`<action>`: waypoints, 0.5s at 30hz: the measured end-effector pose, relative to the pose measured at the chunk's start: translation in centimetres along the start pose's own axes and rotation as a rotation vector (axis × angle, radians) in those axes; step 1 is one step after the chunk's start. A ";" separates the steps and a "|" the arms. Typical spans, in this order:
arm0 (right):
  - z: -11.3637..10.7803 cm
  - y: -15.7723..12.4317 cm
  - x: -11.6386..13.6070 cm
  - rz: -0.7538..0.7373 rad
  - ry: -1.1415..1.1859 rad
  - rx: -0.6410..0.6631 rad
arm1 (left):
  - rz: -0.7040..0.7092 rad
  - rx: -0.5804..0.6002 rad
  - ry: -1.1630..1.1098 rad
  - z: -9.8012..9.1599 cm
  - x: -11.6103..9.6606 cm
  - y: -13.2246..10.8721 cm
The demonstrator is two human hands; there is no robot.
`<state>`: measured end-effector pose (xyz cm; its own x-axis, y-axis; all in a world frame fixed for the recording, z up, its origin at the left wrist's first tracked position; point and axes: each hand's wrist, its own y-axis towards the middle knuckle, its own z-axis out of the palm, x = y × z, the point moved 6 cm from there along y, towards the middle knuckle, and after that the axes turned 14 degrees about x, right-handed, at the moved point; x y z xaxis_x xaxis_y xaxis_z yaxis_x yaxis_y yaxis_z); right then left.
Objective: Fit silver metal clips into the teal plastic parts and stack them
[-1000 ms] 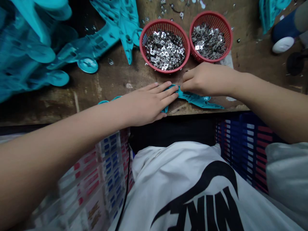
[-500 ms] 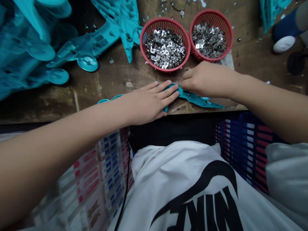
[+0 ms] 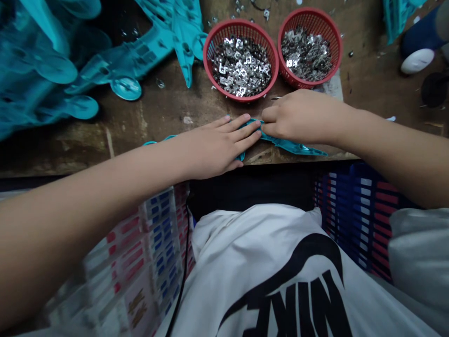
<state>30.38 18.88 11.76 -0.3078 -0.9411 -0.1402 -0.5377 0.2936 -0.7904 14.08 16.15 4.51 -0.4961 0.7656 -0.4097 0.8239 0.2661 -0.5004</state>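
A flat teal plastic part (image 3: 294,147) lies at the near edge of the wooden bench (image 3: 157,117). My left hand (image 3: 213,147) lies flat on its left half, fingers stretched out and pressing it down. My right hand (image 3: 298,117) is closed in a pinch at the part's middle, right against my left fingertips. What the pinch holds is hidden. Just beyond my hands stand two red baskets, the left one (image 3: 241,35) and the right one (image 3: 308,21), both filled with small shiny metal clips.
A heap of teal plastic parts (image 3: 70,56) fills the bench's left side. More teal parts (image 3: 396,14) sit at the far right beside a blue and white object (image 3: 419,47). Loose metal bits (image 3: 242,7) are scattered behind the baskets. Striped crates (image 3: 354,210) stand under the bench.
Both hands stay on the teal part. My right hand has shifted slightly toward me and to the left, closer to my left fingertips.
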 end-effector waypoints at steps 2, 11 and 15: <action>-0.1 -0.1 0.1 0.016 0.032 0.028 | -0.012 0.009 0.013 0.0 0.0 0.1; -0.5 -0.1 0.1 0.019 0.056 0.082 | -0.004 0.007 -0.008 0.2 0.2 0.2; 0.9 0.9 -1.5 -0.016 0.178 -0.033 | -0.010 0.014 -0.027 0.1 0.4 0.2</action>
<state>31.09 20.44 10.74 -0.4314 -0.9020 -0.0176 -0.5684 0.2869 -0.7711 14.00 16.43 4.15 -0.5115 0.7470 -0.4246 0.8149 0.2651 -0.5154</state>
